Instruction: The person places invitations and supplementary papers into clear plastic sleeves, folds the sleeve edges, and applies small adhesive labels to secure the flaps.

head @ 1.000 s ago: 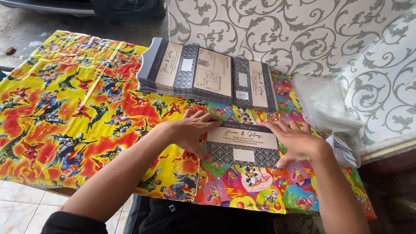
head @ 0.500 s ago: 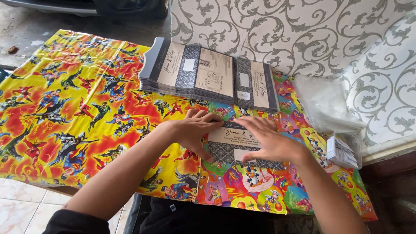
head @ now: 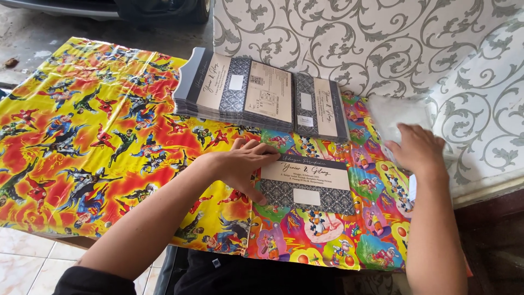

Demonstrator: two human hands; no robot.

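Left hand lies flat and open, fingers spread, pressing down the left edge of a folded invitation card without gripping it; right hand rests open, palm down, on a pile of clear plastic sleeves at the right edge of the counter, and I cannot tell whether its fingertips have pinched one. That card, cream above and dark patterned below with a small white label, lies alone near the front of the counter, on a bright cartoon-print cloth. Just behind it sit two stacks of the same cards: a wide stack and a narrower one, touching each other and backed against a wall covered in grey scrollwork paper. The plastic pile lies well apart from the card. To my judgement, doing this well means keeping the left palm steady so the card stays square and does not slide on the slick cloth, and peeling a single sleeve off the top with the fingertips rather than dragging several
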